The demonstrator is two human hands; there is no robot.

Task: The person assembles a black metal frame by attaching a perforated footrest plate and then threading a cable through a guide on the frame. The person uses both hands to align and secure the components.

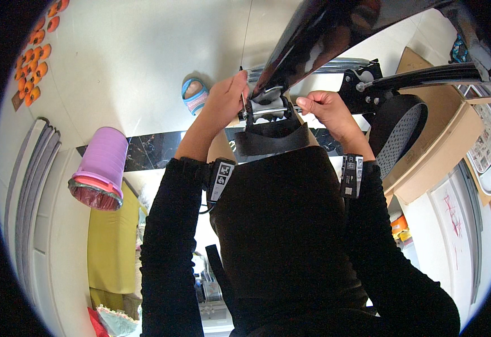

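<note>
A glossy black tubular frame (pixel 318 42) slants down from the upper right to a black bracket (pixel 250 115) with silver parts, crossed by a thin metal rod (pixel 273 111). My left hand (pixel 227 95) is closed at the bracket's left end, on a thin metal piece mostly hidden by the fingers. At the other end my right hand (pixel 331 112) pinches with thumb and forefinger at the rod's tip. A curved black strap (pixel 273 140) hangs below the bracket, close to my dark clothing. To the right sits a black pedal (pixel 401 135) with a grey textured face.
An opened cardboard box (pixel 433 151) lies right of the pedal. A purple bin (pixel 103 154) with a liner stands at left, near a yellow-green cloth (pixel 110 247). My foot in a blue slipper (pixel 195 98) rests on the pale tiled floor (pixel 144 67).
</note>
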